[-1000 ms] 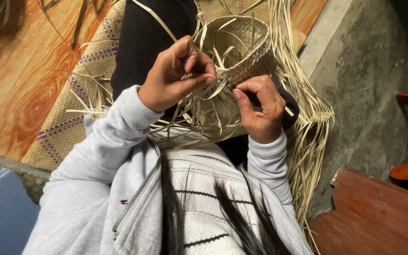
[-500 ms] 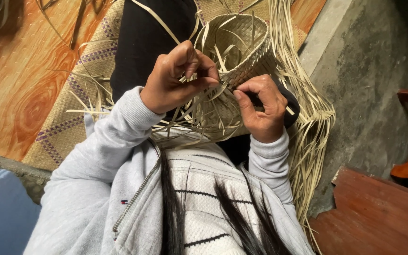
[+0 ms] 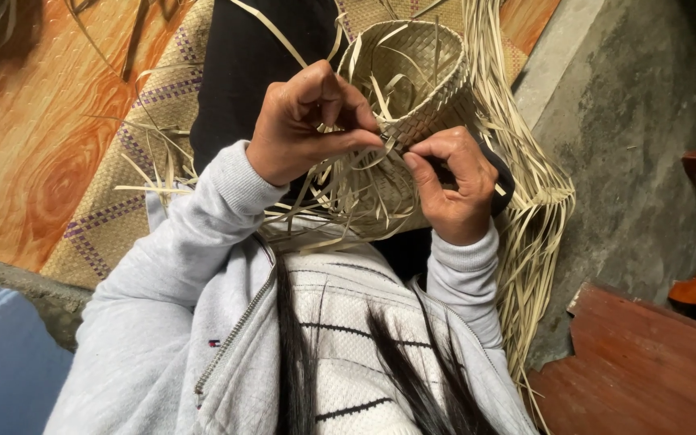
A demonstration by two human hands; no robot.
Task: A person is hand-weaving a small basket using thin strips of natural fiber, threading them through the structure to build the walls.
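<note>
At nine o'clock lies an orange wood-grain vinyl floor (image 3: 34,145), and on it a woven tan mat with purple checks (image 3: 114,217). The left hand (image 3: 304,125), just left of centre, is curled narrow, thumb and fingertips pinching a thin pale straw strip (image 3: 368,138) at the rim of the half-woven pale straw basket (image 3: 412,72), which sits at twelve o'clock on the lap. The right hand (image 3: 453,189), right of centre, grips the basket's wall, fingers closed on it. At three o'clock loose pale straw strands (image 3: 533,217) trail down over the grey concrete floor (image 3: 630,161).
</note>
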